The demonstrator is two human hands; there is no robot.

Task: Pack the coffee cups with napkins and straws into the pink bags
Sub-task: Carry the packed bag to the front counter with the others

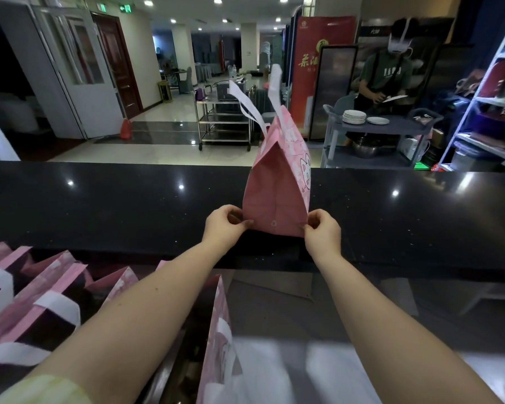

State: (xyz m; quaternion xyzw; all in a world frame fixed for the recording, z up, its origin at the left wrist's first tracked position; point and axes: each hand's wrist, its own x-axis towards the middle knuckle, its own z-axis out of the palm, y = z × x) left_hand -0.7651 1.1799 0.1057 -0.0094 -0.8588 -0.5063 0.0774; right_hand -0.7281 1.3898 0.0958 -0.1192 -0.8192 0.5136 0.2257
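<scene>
A pink bag (pixel 277 182) with white handles and a cartoon print stands upright on the raised black counter (pixel 129 205). Its top is pinched closed and its narrow side faces me. My left hand (pixel 223 225) pinches the bag's lower left corner. My right hand (pixel 322 233) pinches its lower right corner. Several open pink bags (pixel 41 290) with white handles stand in a row at the lower left. Another pink bag (pixel 219 339) stands between my forearms. No cups, napkins or straws are visible.
Beyond the counter a person (pixel 387 74) stands at a grey cart (pixel 382 132) with stacked white plates. A metal trolley (pixel 225 118) stands on the tiled floor. Shelving (pixel 490 112) fills the right side.
</scene>
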